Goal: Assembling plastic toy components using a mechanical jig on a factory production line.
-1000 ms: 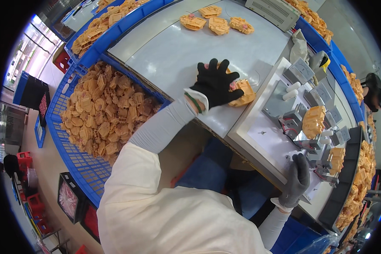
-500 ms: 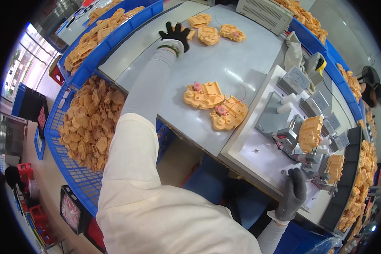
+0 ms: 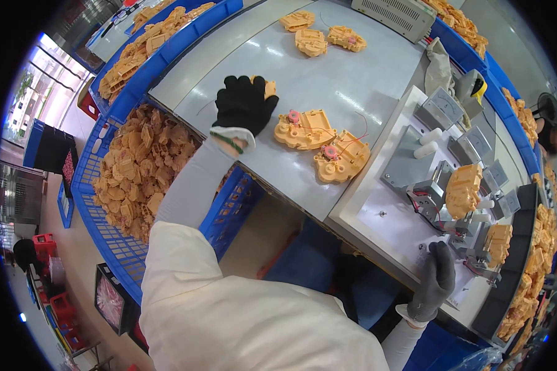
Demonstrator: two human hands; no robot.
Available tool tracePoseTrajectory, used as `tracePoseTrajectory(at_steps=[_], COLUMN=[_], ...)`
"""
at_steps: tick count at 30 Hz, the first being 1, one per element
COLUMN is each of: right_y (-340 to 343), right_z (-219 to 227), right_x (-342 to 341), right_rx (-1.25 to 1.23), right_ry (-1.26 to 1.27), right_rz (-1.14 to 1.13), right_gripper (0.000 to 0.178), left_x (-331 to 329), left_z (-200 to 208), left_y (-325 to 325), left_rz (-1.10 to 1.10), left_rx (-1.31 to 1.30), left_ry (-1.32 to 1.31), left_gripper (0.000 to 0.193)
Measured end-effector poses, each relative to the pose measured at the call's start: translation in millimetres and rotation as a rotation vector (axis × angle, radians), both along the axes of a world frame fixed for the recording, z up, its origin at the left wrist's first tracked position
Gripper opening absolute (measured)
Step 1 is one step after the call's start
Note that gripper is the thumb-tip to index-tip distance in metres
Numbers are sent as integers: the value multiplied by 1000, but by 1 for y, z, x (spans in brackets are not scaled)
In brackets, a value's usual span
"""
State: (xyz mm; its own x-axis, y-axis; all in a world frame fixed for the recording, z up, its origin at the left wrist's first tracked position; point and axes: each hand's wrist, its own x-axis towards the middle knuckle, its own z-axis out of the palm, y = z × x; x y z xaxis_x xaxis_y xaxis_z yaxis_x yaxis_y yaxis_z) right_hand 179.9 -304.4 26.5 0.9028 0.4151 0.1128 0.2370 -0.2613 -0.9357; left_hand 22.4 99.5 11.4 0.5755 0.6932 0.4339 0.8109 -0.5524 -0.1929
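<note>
My left hand (image 3: 242, 106), in a black glove, is closed over a yellow-orange plastic housing (image 3: 270, 88) on the near left part of the grey tabletop. Most of that housing is hidden under the glove; a thin wire sticks out to its left. To the right lie two similar housings, one (image 3: 304, 130) beside another (image 3: 341, 157), each with a pinkish-red round part and thin red wire. My right hand (image 3: 433, 283), in a grey glove, rests with curled fingers at the front edge of a white test fixture (image 3: 377, 226). I see nothing in it.
Several housings (image 3: 310, 42) lie at the table's far end, near a beige metal box (image 3: 393, 18). The fixture carries a mounted housing (image 3: 464, 190), metal clamps and panel meters (image 3: 439, 110). A blue basket (image 3: 114, 247) of housings stands left; blue bins (image 3: 148, 59) line the back.
My left hand has come back from the far end of the table toward me, bringing a housing with it. My right hand stays at the fixture's edge. The view has shifted slightly.
</note>
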Motion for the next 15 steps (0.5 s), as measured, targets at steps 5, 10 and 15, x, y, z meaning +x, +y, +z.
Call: tracePoseTrajectory(at_steps=[5, 10, 15], right_y=[-2, -4, -7], right_z=[3, 3, 0], right_x=[0, 0, 3], right_rx=[-14, -35, -75], right_ry=[-23, -66, -119], right_rz=[16, 0, 62], right_gripper=[33, 32, 32], left_x=[17, 117, 168], left_z=[43, 28, -5], left_y=[-20, 61, 108], left_rz=[-25, -266, -125], left_rx=[-152, -235, -335], left_ry=[-73, -192, 67], left_gripper=[37, 61, 74])
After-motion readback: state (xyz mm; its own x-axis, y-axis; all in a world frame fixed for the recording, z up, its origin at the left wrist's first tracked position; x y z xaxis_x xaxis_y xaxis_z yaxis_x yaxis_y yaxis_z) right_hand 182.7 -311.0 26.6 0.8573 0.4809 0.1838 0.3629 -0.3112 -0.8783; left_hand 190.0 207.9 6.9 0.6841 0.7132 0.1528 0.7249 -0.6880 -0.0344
